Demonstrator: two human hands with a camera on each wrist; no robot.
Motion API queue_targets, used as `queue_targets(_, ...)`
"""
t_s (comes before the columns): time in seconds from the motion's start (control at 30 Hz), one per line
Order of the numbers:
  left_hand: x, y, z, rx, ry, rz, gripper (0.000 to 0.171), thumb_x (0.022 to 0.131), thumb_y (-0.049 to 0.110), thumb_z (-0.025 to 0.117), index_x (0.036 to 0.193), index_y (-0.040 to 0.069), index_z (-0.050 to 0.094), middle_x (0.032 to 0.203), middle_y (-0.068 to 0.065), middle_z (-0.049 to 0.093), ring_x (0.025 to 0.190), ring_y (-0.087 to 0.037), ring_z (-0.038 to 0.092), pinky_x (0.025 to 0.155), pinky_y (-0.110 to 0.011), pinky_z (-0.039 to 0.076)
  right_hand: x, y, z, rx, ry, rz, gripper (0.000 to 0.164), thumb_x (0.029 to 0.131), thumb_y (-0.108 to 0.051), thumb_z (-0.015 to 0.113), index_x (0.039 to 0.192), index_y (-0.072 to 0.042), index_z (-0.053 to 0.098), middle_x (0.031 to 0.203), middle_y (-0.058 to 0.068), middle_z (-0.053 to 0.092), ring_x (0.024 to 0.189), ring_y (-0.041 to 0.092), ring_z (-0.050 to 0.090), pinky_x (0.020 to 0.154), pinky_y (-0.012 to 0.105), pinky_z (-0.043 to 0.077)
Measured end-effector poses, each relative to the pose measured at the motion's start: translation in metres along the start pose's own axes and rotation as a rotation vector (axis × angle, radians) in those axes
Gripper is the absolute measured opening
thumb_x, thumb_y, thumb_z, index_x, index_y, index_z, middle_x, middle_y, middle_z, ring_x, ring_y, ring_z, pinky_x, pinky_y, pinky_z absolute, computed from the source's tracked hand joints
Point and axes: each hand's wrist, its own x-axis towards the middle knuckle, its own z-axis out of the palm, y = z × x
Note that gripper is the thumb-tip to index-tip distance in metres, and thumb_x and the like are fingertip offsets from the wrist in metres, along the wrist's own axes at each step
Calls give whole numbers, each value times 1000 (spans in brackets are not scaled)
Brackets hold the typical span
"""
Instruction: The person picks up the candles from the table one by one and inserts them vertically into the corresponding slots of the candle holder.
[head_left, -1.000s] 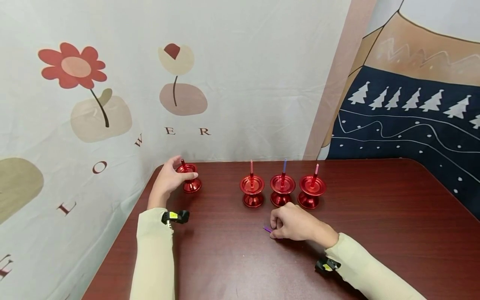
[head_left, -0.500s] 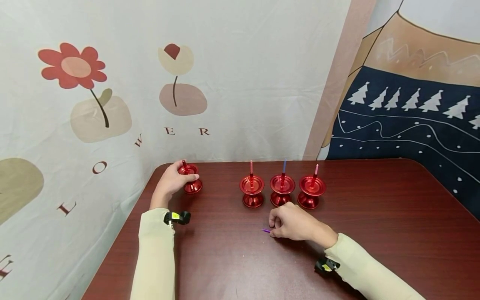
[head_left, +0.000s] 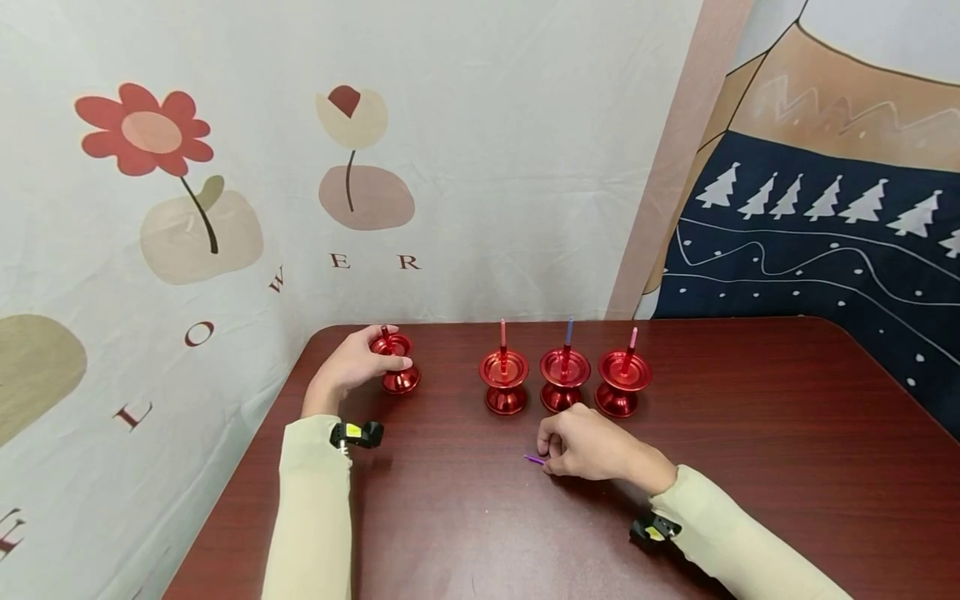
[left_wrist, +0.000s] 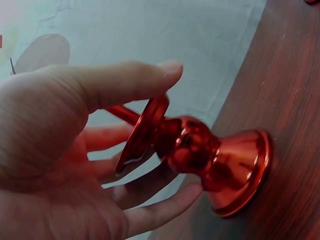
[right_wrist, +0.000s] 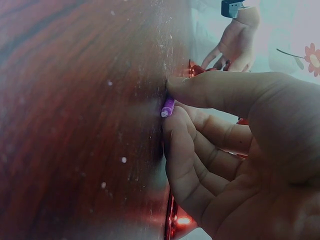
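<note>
In the head view my left hand grips a shiny red candle holder by its dish. The left wrist view has the thumb over the dish rim and the fingers on the other side of the holder. Its base is at the tabletop; whether it touches is unclear. No candle shows in its red stem. My right hand pinches a thin purple candle low over the table, between thumb and index finger. In the right wrist view one end of this candle pokes out between the fingertips.
Beyond my right hand stand three red holders in a row: one with a reddish-pink candle, one with a blue candle, one with a pink candle. A printed cloth hangs behind the brown table.
My left hand has shifted the red candle holder to the right and slightly nearer. My right hand stays almost in place; the purple candle's angle has varied a little.
</note>
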Motion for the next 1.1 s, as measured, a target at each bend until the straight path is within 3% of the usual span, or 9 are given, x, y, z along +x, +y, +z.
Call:
queue_targets(0.17,0,2,4,3,-69,39,75,96,24,85,159,2,51,143,-25,64,132,-39,60,113,-54,50,0,2,1,16,0,2,19,83,1,86,87,-14,74,70,-16,57,65,-2,52,59,22,50)
queue_targets(0.37,-1,5,9,-11,-130,86,73,95,24,87,157,4,53,139,-21,67,130,-36,62,112,-51,49,-1,10,5,36,44,-81,19,81,0,85,85,-14,73,70,-17,58,63,-3,52,55,22,49)
queue_targets(0.67,1,9,16,-6,-190,131,72,93,21,88,154,3,56,134,-20,69,125,-35,63,107,-48,53,0,2,-2,26,-16,10,20,82,0,86,86,-15,73,70,-16,56,63,-2,51,57,21,48)
queue_targets(0.87,2,13,21,-18,-223,144,70,92,19,89,153,3,57,133,-18,69,125,-33,63,107,-46,53,-2,4,-7,75,-56,-2,24,80,1,88,87,-15,72,71,-16,59,65,-2,55,60,24,52)
queue_targets(1.1,2,16,24,-17,-265,150,71,91,16,90,152,3,57,137,-18,66,126,-34,62,108,-47,53,-3,9,-5,68,-39,-50,21,78,2,80,85,-15,71,69,-18,59,63,-3,54,57,24,49)
